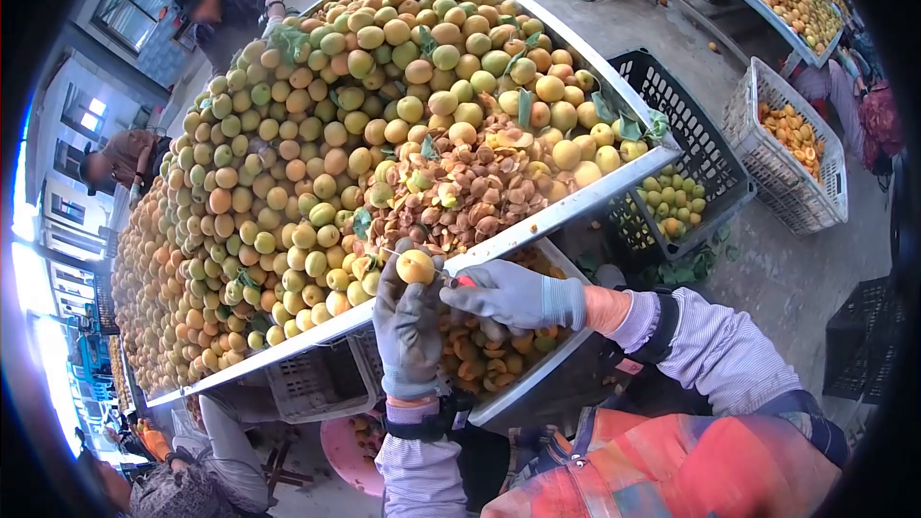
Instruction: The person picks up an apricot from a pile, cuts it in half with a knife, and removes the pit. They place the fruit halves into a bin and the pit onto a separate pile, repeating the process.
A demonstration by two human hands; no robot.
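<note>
My left hand (407, 321), in a grey glove, has its fingers wrapped round a yellow apricot (415, 267) and holds it upright at the table's near edge. From the right, my gloved right hand (513, 294) grips a small tool with a red handle (465, 281). A thin metal part of it meets the apricot; its exact shape is too small to make out. Just beyond both hands lies a heap of brown apricot stones and scraps (460, 194). Whole apricots (317, 173) in green, yellow and orange cover the rest of the table. Halved apricots (489, 362) fill a container below my hands.
The table has a raised metal rim (585, 200). At right stand a black crate (686, 125) with green fruit and a white crate (782, 187) with apricot halves. A pink basin (347, 456) sits below left. Other people (225, 14) work around the table.
</note>
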